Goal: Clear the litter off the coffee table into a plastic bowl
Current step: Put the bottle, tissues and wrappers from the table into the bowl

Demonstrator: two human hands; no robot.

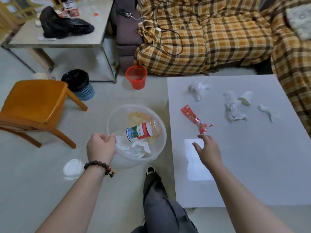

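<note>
At nine o'clock, off the tabletop (252,165) edge, the left hand (100,147) grips the plastic bowl (161,132) rim. The right hand (208,151), fingers spread, empty, hovers over the white paper (196,165). Pinch its near edge; the red wrapper (196,119) at twelve o'clock probably follows.

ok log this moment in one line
left hand grips bowl rim | right hand open over flat tissue | red wrapper on table

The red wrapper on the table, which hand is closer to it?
Right. The right hand hovers open just below the red wrapper, over a flat white paper. The left hand is off the table, gripping the plastic bowl rim.
</note>
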